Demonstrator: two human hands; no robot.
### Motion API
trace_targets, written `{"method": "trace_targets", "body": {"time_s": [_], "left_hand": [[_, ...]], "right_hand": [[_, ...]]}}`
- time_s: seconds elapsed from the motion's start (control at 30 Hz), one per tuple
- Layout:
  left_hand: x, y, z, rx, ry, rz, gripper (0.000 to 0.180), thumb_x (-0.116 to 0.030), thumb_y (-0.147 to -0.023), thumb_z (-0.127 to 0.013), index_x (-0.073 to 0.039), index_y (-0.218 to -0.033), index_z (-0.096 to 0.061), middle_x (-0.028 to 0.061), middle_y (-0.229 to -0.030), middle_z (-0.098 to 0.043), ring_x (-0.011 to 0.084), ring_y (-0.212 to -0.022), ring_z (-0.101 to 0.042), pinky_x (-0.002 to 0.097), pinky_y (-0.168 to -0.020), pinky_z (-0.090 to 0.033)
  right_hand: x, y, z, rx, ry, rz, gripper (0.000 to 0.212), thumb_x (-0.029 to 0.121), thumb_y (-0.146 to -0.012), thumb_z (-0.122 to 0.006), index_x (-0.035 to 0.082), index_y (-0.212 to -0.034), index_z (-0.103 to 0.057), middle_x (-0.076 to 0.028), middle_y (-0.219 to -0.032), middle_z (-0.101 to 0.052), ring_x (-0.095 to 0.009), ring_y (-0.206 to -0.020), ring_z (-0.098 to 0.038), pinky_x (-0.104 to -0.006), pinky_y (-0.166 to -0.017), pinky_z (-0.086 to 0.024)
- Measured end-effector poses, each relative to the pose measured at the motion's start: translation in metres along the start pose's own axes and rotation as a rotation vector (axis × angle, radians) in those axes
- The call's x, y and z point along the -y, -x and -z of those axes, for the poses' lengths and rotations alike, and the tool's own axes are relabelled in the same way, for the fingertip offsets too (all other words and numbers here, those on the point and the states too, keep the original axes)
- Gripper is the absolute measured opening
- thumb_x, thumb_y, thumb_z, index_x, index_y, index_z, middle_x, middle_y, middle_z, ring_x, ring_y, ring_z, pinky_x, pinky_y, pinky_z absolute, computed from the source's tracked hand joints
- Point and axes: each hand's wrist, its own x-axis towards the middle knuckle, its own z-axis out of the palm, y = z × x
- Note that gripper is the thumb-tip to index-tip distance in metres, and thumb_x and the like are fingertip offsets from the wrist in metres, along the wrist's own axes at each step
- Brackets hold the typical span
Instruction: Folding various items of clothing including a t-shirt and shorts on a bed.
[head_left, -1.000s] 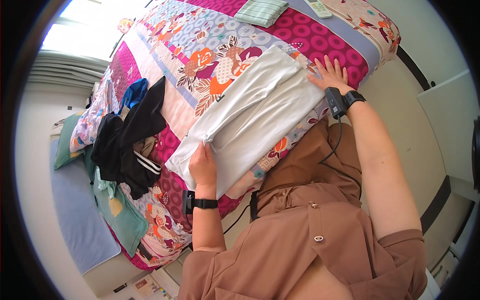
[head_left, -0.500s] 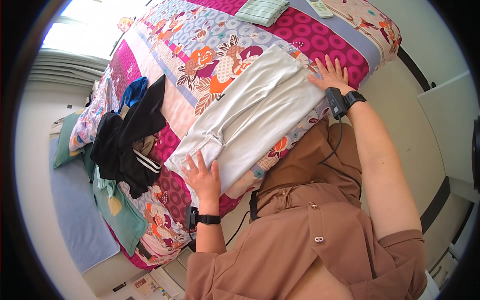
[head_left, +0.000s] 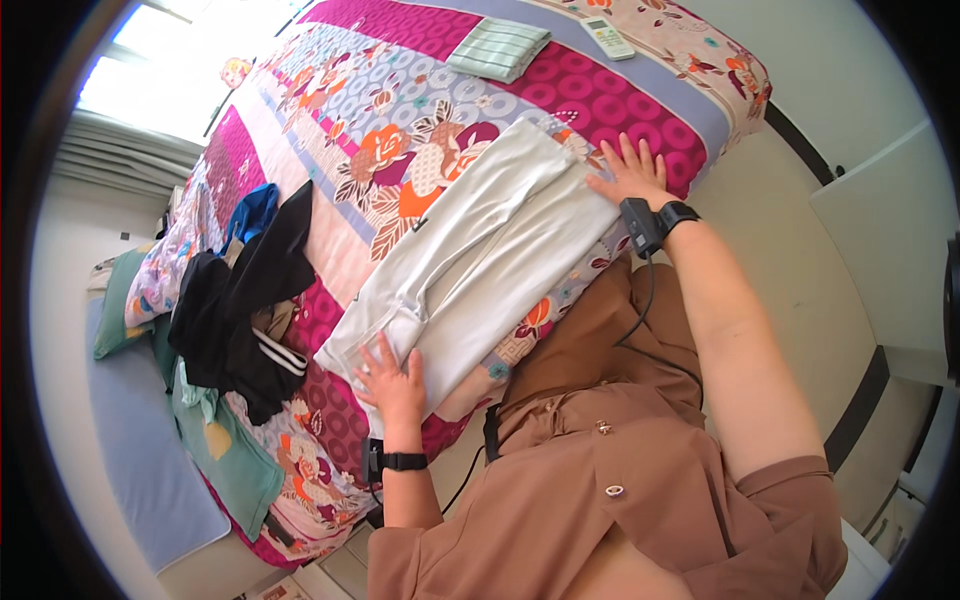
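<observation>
A pair of white trousers lies stretched out on the bed, slanting from lower left to upper right, with a few creases along its length. My left hand rests on its near left end, fingers spread and pressed flat on the cloth. At the far right end, my right hand lies open with fingers apart, its thumb side touching the trousers' edge and its fingertips over the bedspread. Neither hand grips anything. Each wrist wears a black strap with a small box and a cable.
The floral bedspread covers the bed. Left of the trousers is a heap of black clothes with a blue garment. Farther back lie a folded striped cloth and a white remote control. A green pillow sits at the lower left.
The whole view has shifted slightly, so the bed sits lower and more to the left. Both hands stay at the two ends of the trousers, which look nearly the same.
</observation>
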Motion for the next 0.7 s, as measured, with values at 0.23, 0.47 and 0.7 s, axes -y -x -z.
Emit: {"method": "trace_targets", "body": {"time_s": [0.23,0.47,0.7], "left_hand": [[-0.016,-0.006,-0.014,-0.064,0.044,-0.114,0.071,-0.049,-0.087,-0.048,-0.019,-0.146,-0.022,0.0165,-0.151,-0.019,0.0415,-0.137,-0.017,0.0638,-0.105,-0.009],[0.000,-0.004,-0.014,-0.087,0.044,-0.069,0.069,-0.052,-0.087,-0.047,-0.023,-0.145,-0.025,0.0155,-0.151,-0.019,0.0438,-0.136,-0.016,0.0622,-0.106,-0.010],[0.025,-0.004,-0.013,-0.149,0.102,0.035,0.066,-0.053,-0.088,-0.045,-0.024,-0.145,-0.027,0.0159,-0.150,-0.021,0.0420,-0.136,-0.018,0.0645,-0.104,-0.013]], "right_hand": [[0.000,0.003,0.000,-0.018,-0.016,0.021,0.086,0.072,-0.080,-0.039,0.024,-0.148,-0.015,-0.008,-0.155,-0.001,-0.033,-0.141,0.006,-0.0502,-0.111,0.005],[-0.002,0.003,0.001,0.000,-0.031,0.025,0.087,0.069,-0.079,-0.043,0.024,-0.148,-0.014,-0.007,-0.155,0.000,-0.032,-0.141,0.008,-0.0506,-0.110,0.007],[-0.001,0.003,0.002,0.013,-0.038,0.022,0.088,0.068,-0.078,-0.046,0.025,-0.148,-0.014,-0.007,-0.155,0.002,-0.032,-0.141,0.010,-0.0502,-0.110,0.007]]}}
